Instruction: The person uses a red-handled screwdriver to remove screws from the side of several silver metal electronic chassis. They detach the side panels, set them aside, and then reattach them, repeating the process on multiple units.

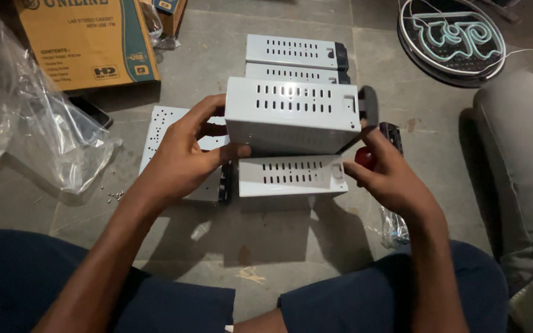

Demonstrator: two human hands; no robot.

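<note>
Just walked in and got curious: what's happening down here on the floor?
A person sitting on the floor holds a white vented metal box up with both hands: the left hand grips its left end, the right hand supports its right end while also holding something red. More such boxes lie on the floor beyond and beneath, beside a plastic bag and a cardboard carton.

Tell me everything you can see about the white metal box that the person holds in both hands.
The white metal box is rectangular, of what looks like painted sheet metal, with two rows of narrow vent slots across its upper face and a dark block at its right end. It is held above the floor, tilted slightly. The left hand grips its left end, thumb under the front face. The right hand touches its right end and also holds something red, only partly visible.
</note>
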